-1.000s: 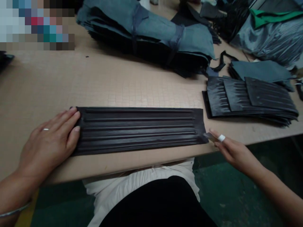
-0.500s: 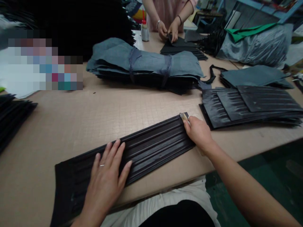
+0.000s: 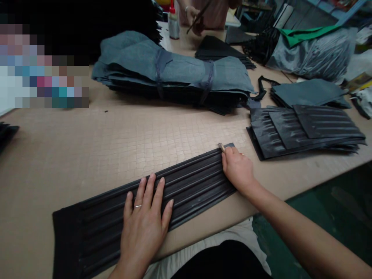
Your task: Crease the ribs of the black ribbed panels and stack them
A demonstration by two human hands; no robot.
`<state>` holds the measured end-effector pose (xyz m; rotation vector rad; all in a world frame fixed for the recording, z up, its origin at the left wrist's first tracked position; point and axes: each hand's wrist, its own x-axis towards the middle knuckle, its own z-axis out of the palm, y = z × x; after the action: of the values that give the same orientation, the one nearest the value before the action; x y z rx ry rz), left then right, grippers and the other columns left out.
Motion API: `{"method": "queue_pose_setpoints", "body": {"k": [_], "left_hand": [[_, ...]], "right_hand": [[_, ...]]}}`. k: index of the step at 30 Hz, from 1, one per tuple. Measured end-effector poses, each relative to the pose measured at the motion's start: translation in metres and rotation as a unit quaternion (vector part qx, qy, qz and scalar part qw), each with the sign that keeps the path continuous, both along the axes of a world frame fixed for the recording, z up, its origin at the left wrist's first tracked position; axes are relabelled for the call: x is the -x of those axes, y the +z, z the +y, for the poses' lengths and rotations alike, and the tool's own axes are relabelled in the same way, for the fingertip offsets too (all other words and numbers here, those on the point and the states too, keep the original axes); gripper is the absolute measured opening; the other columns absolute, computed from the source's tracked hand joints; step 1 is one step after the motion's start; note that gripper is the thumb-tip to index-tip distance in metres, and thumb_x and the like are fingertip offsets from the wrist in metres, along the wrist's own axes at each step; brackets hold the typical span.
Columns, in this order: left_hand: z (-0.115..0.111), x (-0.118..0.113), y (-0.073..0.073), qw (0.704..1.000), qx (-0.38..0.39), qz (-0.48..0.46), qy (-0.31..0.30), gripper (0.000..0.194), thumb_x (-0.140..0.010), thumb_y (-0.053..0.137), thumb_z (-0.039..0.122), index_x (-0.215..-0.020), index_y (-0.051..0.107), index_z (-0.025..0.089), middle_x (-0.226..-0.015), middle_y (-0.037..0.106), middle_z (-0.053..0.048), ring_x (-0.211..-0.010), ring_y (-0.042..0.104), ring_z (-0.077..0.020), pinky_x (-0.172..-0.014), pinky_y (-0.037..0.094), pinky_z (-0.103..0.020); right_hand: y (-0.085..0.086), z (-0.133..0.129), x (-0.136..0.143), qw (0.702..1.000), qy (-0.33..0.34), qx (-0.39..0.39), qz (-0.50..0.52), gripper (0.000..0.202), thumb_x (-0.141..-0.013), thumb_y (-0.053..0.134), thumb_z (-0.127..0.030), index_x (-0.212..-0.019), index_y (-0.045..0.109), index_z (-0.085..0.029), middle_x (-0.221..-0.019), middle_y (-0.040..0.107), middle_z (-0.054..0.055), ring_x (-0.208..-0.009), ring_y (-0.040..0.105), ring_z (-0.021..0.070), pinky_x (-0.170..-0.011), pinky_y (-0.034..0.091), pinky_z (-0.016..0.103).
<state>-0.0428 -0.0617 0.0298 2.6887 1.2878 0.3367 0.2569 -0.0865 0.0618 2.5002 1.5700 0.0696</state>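
A long black ribbed panel, which looks like leather, lies slantwise along the table's near edge. My left hand rests flat on its middle, fingers spread, with a ring on one finger. At the panel's far right end, my right hand is closed around a small hand tool with a pale body and a metal tip. The tip stands at the panel's upper edge. Most of the tool is hidden in my fist, so its exact kind cannot be made out.
A tied bundle of grey-blue pieces lies beyond the panel. To the right is a stack of ribbed black panels, with grey pieces behind. Across the table stand a red-capped bottle and a person whose hand shows.
The right hand with the tool has shifted slightly left along the panel's end. My left hand still lies flat on the panel. Across the table, the other person's hands have lifted a dark piece.
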Motion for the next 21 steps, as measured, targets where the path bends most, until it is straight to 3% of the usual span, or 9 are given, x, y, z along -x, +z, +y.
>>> {"method": "queue_pose_setpoints", "body": {"k": [3,7,13,17,21], "left_hand": [[-0.001,0.002,0.000,1.000,0.013,-0.001,-0.002,0.082,-0.101,0.043,0.043,-0.167,-0.004,0.035,-0.171,0.024,-0.011,-0.156,0.029,-0.0401,-0.118,0.031,-0.075],[-0.002,0.003,0.002,1.000,0.020,0.012,0.003,0.078,-0.103,0.042,0.042,-0.168,0.001,0.033,-0.171,0.023,-0.012,-0.158,0.026,-0.0398,-0.120,0.027,-0.074],[0.001,0.006,0.008,0.999,0.005,0.053,-0.006,0.063,-0.106,0.037,0.040,-0.164,0.028,0.018,-0.168,0.033,-0.018,-0.156,0.030,-0.0389,-0.121,0.029,-0.067],[0.021,0.006,0.020,0.997,0.004,0.074,-0.034,0.065,-0.105,0.036,0.048,-0.161,0.031,0.016,-0.161,0.045,-0.019,-0.148,0.044,-0.0385,-0.121,0.028,-0.068],[0.059,-0.023,0.033,0.994,0.075,0.051,-0.062,0.064,-0.102,0.043,0.050,-0.154,0.041,0.013,-0.148,0.057,-0.019,-0.136,0.055,-0.0339,-0.117,0.041,-0.054]], "right_hand": [[-0.001,-0.004,0.001,1.000,0.004,0.007,-0.010,0.030,-0.111,0.033,-0.029,-0.108,0.059,-0.016,-0.106,0.064,0.011,-0.079,0.066,0.0206,-0.057,0.030,0.032],[-0.004,0.019,-0.022,1.000,0.001,0.003,-0.014,0.033,-0.111,0.029,-0.025,-0.114,0.060,-0.015,-0.111,0.064,0.014,-0.087,0.066,0.0240,-0.060,0.033,0.031],[-0.008,0.052,-0.063,0.999,-0.019,-0.028,-0.001,0.033,-0.109,0.030,-0.022,-0.120,0.059,-0.011,-0.114,0.065,0.020,-0.094,0.067,0.0276,-0.069,0.043,0.030],[-0.010,0.054,-0.072,0.998,-0.026,-0.050,0.033,0.033,-0.108,0.032,-0.023,-0.123,0.058,-0.010,-0.116,0.066,0.021,-0.095,0.068,0.0291,-0.075,0.048,0.032],[-0.015,0.054,-0.076,0.993,-0.037,-0.073,0.083,0.033,-0.107,0.034,-0.022,-0.124,0.059,-0.010,-0.117,0.067,0.022,-0.098,0.068,0.0307,-0.080,0.049,0.034]]}}
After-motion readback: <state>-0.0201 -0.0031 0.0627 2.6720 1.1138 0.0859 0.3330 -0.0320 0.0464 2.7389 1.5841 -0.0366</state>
